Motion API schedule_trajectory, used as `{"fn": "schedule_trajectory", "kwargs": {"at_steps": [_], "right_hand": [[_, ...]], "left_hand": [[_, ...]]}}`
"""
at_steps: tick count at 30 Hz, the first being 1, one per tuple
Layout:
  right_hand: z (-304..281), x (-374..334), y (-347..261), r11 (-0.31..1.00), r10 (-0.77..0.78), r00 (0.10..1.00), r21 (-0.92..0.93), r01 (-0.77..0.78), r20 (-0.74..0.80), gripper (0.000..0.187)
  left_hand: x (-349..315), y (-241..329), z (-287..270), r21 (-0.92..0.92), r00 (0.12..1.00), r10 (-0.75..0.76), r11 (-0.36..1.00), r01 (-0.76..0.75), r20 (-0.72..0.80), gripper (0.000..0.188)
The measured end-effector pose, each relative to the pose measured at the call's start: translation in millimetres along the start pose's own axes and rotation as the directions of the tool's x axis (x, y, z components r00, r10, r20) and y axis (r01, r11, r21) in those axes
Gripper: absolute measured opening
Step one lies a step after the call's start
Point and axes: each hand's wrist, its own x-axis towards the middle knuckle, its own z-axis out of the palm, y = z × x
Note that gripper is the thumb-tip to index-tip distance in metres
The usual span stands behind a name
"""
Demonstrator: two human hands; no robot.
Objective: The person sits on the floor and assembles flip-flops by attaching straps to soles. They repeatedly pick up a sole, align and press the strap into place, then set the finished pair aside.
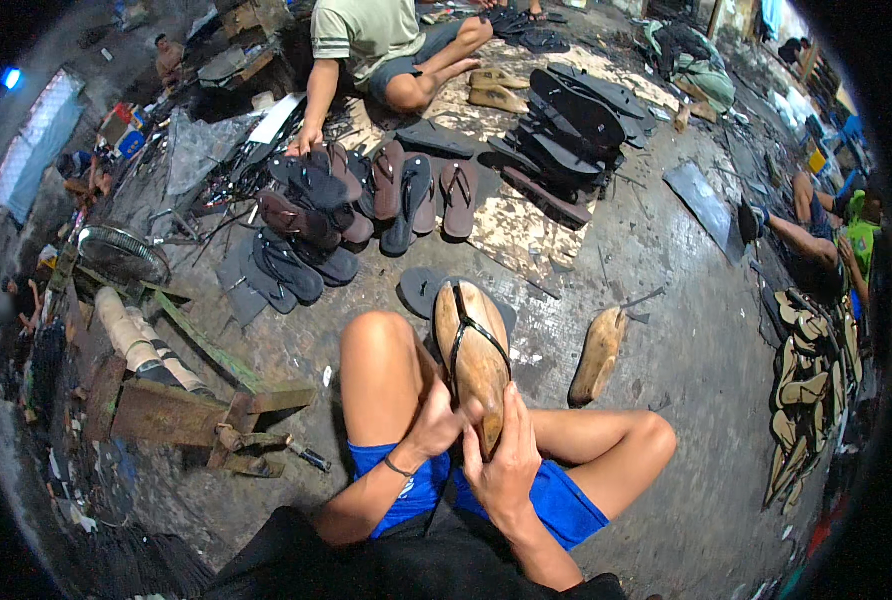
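Note:
Between my knees I hold a wooden shoe last (pixel 478 378), toe pointing away from me. A black thong strap (pixel 484 335) runs over it in a V shape. My right hand (pixel 511 455) is closed round the narrow heel end, its fingers along the right side. My left hand (pixel 434 418) is closed against the left side near the heel; its thumb is smeared by motion. What lies under the last is mostly hidden. Just beyond it are dark soles (pixel 421 287) on the floor. Another wooden last (pixel 600 352) lies to the right.
Brown and black flip-flops (pixel 386 185) lie ahead, beside a stack of black ones (pixel 571 125). A co-worker (pixel 366 40) sits beyond, one hand at the flip-flops. A wooden frame (pixel 181 415) and fan (pixel 123 252) stand left. Tan sole-shaped pieces (pixel 801 390) are heaped at right.

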Motion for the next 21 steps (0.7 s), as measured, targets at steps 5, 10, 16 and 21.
{"fn": "schedule_trajectory", "kwargs": {"at_steps": [5, 10, 16, 21], "right_hand": [[-29, 15, 14, 0.965, 0.009, 0.996, 0.262, -0.032, 0.088, 0.052], [-40, 30, 17, 0.937, -0.004, 0.993, 0.346, -0.036, 0.116, 0.051], [-62, 8, 11, 0.983, -0.083, 0.914, 0.181, 0.011, 0.396, 0.108], [-20, -29, 29, 0.984, -0.011, 0.953, 0.171, -0.043, 0.301, 0.099]], "left_hand": [[-8, 37, 7, -0.188, 0.950, -0.309, 0.932, 0.311, 0.041, 0.092], [-38, 14, 14, -0.300, 0.941, -0.306, 0.893, 0.336, 0.145, 0.090], [-21, 15, -14, -0.418, 0.940, -0.325, 0.872, 0.255, -0.106, 0.096], [-22, 40, 1, -0.115, 0.967, -0.229, 0.969, 0.216, -0.115, 0.099]]}}
